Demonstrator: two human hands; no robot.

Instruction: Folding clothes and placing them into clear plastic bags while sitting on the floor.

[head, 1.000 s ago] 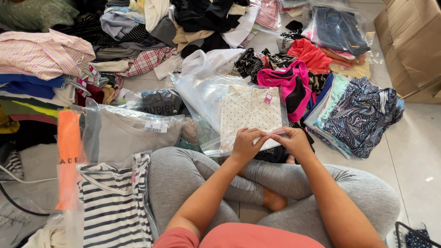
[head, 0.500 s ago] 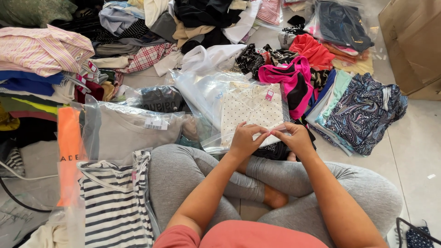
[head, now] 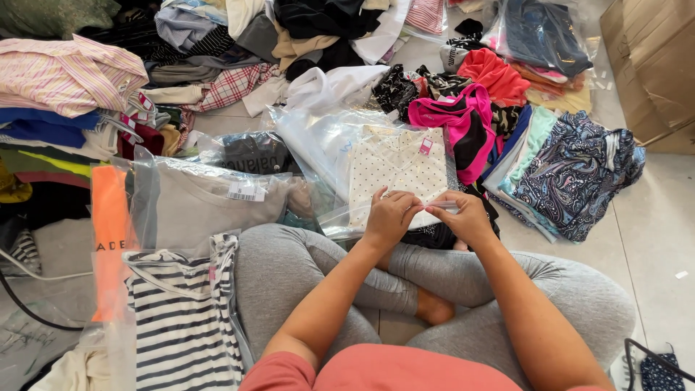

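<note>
Barely shifted since a second ago: left hand [head: 389, 217] and right hand [head: 465, 217] still pinching shut on the near edge of the clear bag [head: 376, 163] with the dotted top [head: 398, 170], on the lap. Light, floppy, slippery plastic, probably best gripped at the edge

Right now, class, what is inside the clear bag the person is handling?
Inside the clear bag lies a folded white dotted garment with a pink tag. Both hands, left and right, cover the bag's near edge, so that part is hidden.

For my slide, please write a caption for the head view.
Both hands, left hand and right hand, pinch the clear bag holding a dotted white garment.
</note>
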